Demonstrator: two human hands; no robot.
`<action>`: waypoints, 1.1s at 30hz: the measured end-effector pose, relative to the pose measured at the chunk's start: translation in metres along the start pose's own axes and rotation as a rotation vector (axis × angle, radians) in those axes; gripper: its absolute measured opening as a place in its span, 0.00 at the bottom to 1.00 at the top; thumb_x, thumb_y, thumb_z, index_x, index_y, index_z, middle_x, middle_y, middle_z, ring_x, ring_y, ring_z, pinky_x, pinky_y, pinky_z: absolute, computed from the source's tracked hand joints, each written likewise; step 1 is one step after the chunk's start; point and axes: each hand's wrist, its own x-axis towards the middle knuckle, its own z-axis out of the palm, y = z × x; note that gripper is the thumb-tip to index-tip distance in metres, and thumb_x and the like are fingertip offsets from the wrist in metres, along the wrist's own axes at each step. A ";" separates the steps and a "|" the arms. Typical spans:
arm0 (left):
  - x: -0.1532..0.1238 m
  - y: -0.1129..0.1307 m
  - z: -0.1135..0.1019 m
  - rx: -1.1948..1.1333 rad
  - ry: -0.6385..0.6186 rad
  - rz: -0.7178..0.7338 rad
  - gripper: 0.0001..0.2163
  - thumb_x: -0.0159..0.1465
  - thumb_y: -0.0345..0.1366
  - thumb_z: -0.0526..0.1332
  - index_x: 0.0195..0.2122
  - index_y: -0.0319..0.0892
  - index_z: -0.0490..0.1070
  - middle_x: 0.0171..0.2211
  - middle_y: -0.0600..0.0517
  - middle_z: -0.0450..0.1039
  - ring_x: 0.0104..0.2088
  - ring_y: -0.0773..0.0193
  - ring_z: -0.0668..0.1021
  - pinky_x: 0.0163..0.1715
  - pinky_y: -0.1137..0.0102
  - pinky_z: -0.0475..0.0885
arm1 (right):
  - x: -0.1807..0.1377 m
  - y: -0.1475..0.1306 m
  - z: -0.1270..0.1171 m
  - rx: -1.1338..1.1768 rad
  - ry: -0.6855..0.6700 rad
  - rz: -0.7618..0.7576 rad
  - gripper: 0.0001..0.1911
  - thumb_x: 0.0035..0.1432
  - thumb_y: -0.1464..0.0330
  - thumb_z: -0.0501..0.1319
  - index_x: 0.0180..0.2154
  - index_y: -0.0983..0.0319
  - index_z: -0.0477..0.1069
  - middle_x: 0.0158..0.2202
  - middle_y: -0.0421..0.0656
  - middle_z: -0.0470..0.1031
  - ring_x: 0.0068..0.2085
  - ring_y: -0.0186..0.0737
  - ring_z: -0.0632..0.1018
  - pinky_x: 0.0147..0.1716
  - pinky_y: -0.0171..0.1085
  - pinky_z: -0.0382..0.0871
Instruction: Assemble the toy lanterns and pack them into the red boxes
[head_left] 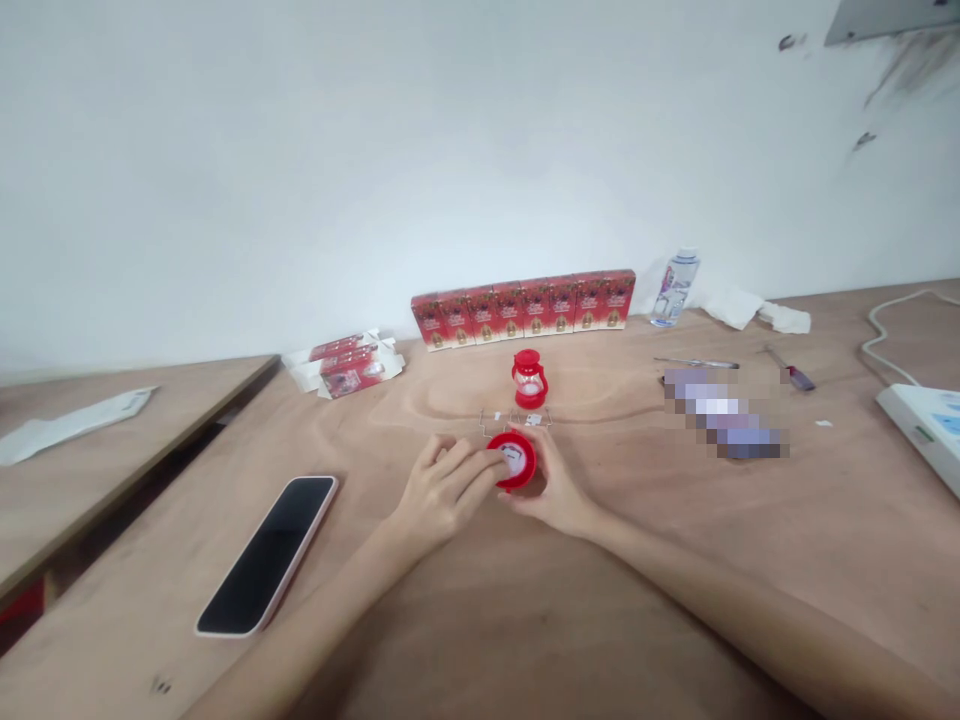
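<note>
A round red part with a white centre [514,460] lies tilted at the middle of the wooden table [480,620]. My right hand [553,487] curls round it from the right and holds it. My left hand [442,493] rests on the table at its left, fingertips pressed on the part's white face. Just beyond stands a small red toy lantern [529,378], with a thin wire handle [496,417] and tiny white bits lying on the table in front of it.
A row of red printed boxes [523,306] lines the wall, flattened boxes [346,366] to their left. A pink-cased phone [268,553] lies near left. A water bottle [675,288], crumpled tissue [750,308], tweezers [696,363], a screwdriver [789,370] and a white power strip [927,425] are on the right.
</note>
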 end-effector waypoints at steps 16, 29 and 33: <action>0.002 0.002 0.002 -0.045 0.037 -0.037 0.09 0.65 0.26 0.52 0.37 0.43 0.71 0.38 0.54 0.78 0.35 0.66 0.74 0.35 0.67 0.59 | 0.000 0.001 -0.001 -0.005 -0.025 0.004 0.41 0.43 0.72 0.68 0.57 0.53 0.54 0.52 0.47 0.62 0.53 0.49 0.67 0.53 0.49 0.63; 0.004 0.002 0.015 -1.012 -0.053 -0.958 0.16 0.53 0.36 0.65 0.42 0.41 0.69 0.37 0.49 0.76 0.39 0.60 0.77 0.39 0.66 0.71 | -0.001 0.001 -0.002 -0.010 -0.047 0.012 0.41 0.41 0.71 0.69 0.56 0.52 0.56 0.51 0.46 0.61 0.53 0.48 0.68 0.53 0.49 0.64; 0.005 0.011 0.015 -0.784 0.002 -0.816 0.05 0.57 0.35 0.62 0.35 0.43 0.73 0.36 0.52 0.77 0.38 0.63 0.77 0.42 0.69 0.70 | -0.001 0.002 -0.001 0.057 -0.008 0.024 0.39 0.41 0.70 0.69 0.55 0.52 0.56 0.51 0.45 0.63 0.53 0.47 0.69 0.53 0.48 0.64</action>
